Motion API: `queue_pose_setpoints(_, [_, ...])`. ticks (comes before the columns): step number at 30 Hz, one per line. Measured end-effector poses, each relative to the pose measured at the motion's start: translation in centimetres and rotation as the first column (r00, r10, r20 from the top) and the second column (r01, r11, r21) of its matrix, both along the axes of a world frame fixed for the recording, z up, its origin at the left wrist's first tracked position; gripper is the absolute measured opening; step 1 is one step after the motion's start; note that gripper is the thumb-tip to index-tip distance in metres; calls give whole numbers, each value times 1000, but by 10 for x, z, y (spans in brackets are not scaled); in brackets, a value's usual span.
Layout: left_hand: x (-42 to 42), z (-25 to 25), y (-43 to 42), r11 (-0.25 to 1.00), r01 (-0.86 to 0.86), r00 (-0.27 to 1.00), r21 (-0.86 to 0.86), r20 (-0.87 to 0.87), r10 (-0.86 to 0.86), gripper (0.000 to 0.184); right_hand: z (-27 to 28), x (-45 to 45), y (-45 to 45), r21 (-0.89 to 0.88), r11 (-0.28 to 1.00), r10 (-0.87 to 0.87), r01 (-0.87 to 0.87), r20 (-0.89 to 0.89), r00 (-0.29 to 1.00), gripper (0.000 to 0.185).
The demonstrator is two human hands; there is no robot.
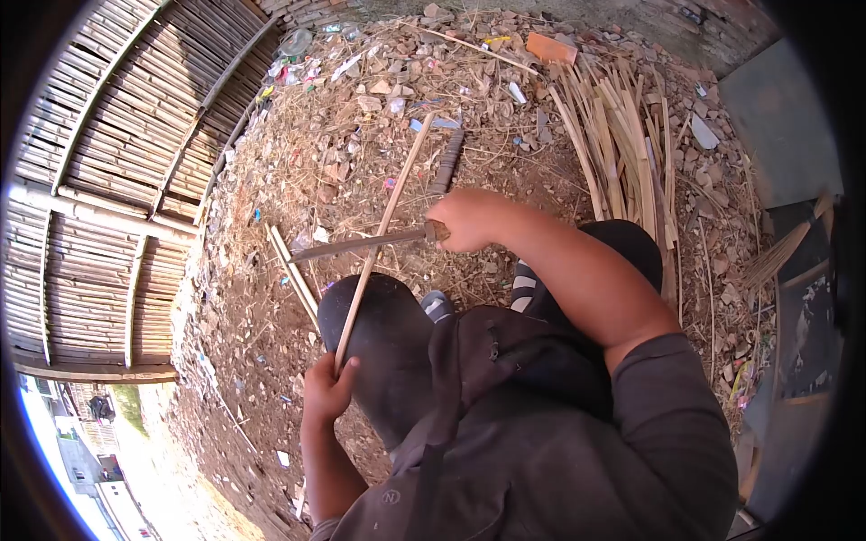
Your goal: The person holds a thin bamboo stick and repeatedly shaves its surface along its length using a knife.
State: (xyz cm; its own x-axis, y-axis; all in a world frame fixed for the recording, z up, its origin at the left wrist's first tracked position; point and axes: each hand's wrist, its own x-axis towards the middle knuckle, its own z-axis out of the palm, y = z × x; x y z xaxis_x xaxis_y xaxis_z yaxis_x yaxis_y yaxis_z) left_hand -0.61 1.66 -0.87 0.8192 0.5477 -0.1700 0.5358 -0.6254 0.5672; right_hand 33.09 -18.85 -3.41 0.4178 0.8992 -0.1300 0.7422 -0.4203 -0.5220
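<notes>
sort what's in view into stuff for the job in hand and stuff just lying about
For the job:
long dark metal blade, right hand
long pale wooden strip, left hand
probably the pale split-strip pile

Just lying about:
orange rectangular block
flat white angular scrap

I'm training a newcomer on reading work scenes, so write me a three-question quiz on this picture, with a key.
1. Which hand grips the long-bladed knife?
a) the left
b) the right
c) neither

2. True or false: the left hand is empty.

3. Fill in one word: the big pile of strips lies in the picture's upper ____ part.

Key:
1. b: the right hand holds it by the handle.
2. False: it holds the lower end of a light strip.
3. right
</notes>
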Motion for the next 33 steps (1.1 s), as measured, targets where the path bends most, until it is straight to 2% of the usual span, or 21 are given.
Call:
queue_pose_setpoints(2, [-1,3,-5,999,-22,999,-33,29,23,42,-1,5,0,9,1000,7,-7,-15,1000,36])
queue_pose_setpoints(3, [-4,4,-6,1000,-26,1000,-2,11,26,42,-9,16,1,11,1000,-8,9,-108,994,38])
queue_pose_setpoints(6, [-4,5,-6,997,-23,1000,70,-15,24,41,-25,30,2,50,957,-280,284,-78,957,41])
queue_pose_setpoints(7, [-4,5,-5,997,-17,1000,82,-23,19,41,-25,32,3,27,957,-287,289,-67,956,42])
queue_pose_setpoints(10, [-2,2,-4,998,-18,999,62,-27,19,41,-17,22,-1,68,970,-230,232,-40,972,41])
queue_pose_setpoints(13, [-2,-2,0,1000,-19,1000,-16,8,19,41,-2,5,1,-15,998,-67,66,-110,992,42])
queue_pose_setpoints(16, [-2,-4,1,999,-5,1000,-33,30,6,40,11,-1,-1,-12,1000,14,-15,-39,999,41])
queue_pose_setpoints(19, [-4,4,-4,999,-7,1000,41,6,7,40,-31,23,2,93,989,-104,112,-90,991,42])
queue_pose_setpoints(22, [-6,2,-2,997,-12,1000,80,-13,14,41,-29,31,2,58,954,-290,293,-53,955,44])
queue_pose_setpoints(26, [-6,-6,1,1000,-17,1000,25,4,17,43,-4,18,-4,21,966,-255,258,-77,964,40])
queue_pose_setpoints(29, [-3,-4,1,1000,-15,1000,-10,5,15,42,-4,6,-5,33,993,-109,112,-73,991,37])
queue_pose_setpoints(33, [-3,0,-2,1000,9,999,-8,47,-9,41,1,11,-1,4,997,-82,83,-70,994,38])
